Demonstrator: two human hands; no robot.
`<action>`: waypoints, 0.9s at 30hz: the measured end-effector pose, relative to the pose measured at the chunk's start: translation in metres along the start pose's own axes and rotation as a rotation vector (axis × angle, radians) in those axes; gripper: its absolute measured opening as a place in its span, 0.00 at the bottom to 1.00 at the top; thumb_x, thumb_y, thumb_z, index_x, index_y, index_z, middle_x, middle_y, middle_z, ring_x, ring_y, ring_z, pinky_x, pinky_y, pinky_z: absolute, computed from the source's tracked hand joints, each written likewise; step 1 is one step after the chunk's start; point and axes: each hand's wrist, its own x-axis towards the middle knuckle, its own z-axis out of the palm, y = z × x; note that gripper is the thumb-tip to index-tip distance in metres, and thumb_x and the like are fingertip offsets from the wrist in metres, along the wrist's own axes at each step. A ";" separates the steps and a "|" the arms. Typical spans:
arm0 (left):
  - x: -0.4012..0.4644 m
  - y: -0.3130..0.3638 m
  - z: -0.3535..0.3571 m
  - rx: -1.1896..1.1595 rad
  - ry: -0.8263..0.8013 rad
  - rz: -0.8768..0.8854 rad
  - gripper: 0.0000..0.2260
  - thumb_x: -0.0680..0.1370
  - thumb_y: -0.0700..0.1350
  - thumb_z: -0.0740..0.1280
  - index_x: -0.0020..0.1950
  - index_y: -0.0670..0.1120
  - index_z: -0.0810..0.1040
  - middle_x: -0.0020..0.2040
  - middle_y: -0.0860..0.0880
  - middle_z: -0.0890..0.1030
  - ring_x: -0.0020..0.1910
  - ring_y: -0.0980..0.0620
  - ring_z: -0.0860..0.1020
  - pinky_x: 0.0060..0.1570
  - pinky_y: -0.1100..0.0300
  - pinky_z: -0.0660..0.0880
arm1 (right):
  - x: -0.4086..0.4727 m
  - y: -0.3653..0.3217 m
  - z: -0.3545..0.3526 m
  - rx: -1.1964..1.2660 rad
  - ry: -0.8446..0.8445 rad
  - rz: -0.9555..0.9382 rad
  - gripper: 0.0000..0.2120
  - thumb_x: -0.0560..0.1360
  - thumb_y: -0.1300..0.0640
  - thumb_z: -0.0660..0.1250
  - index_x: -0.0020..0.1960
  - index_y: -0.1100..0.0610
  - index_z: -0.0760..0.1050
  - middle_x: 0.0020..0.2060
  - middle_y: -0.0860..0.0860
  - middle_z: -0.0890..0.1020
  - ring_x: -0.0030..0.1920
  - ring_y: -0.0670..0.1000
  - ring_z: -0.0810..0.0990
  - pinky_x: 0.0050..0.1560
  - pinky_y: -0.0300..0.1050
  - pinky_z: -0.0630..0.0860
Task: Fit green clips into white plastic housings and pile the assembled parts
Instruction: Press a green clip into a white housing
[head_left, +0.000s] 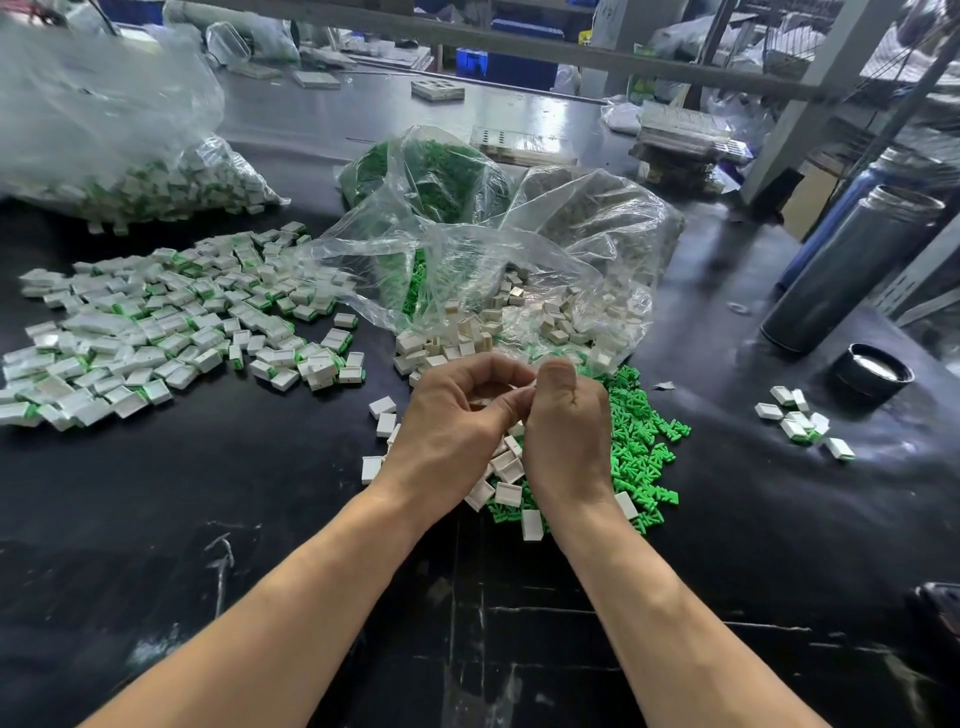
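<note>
My left hand (457, 421) and my right hand (563, 431) meet above the middle of the black table, fingers curled around a small white housing (530, 385) pinched between them; most of it is hidden, and I cannot see a clip in it. Below and between the hands lie loose white housings (506, 467). Loose green clips (641, 447) are heaped to the right of my right hand. A wide pile of assembled white-and-green parts (171, 322) spreads over the table at the left.
An open clear bag of white housings (545, 306) lies just beyond my hands, a bag of green clips (431, 182) behind it, a bag of assembled parts (156, 182) far left. A few assembled parts (800, 421), a black lid (872, 371) and metal cylinders (852, 270) stand right.
</note>
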 end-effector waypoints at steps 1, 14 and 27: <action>0.000 0.000 0.000 0.003 0.000 -0.003 0.01 0.78 0.42 0.74 0.49 0.47 0.85 0.46 0.48 0.87 0.51 0.45 0.84 0.57 0.44 0.81 | 0.000 0.000 0.000 0.004 -0.002 0.004 0.25 0.77 0.45 0.50 0.31 0.56 0.77 0.30 0.51 0.80 0.34 0.53 0.78 0.35 0.48 0.73; 0.001 0.001 -0.001 -0.033 0.001 -0.017 0.01 0.77 0.42 0.74 0.49 0.47 0.85 0.48 0.47 0.87 0.52 0.43 0.84 0.60 0.40 0.79 | -0.003 0.000 -0.001 0.119 -0.053 -0.007 0.30 0.81 0.41 0.50 0.30 0.50 0.79 0.25 0.47 0.79 0.27 0.45 0.77 0.32 0.46 0.72; 0.005 0.003 -0.010 -0.113 0.116 -0.071 0.03 0.77 0.41 0.74 0.50 0.44 0.84 0.40 0.48 0.85 0.38 0.53 0.79 0.41 0.62 0.77 | 0.005 0.000 -0.028 0.403 -0.222 0.029 0.14 0.84 0.65 0.57 0.53 0.54 0.80 0.38 0.47 0.82 0.31 0.48 0.75 0.26 0.41 0.70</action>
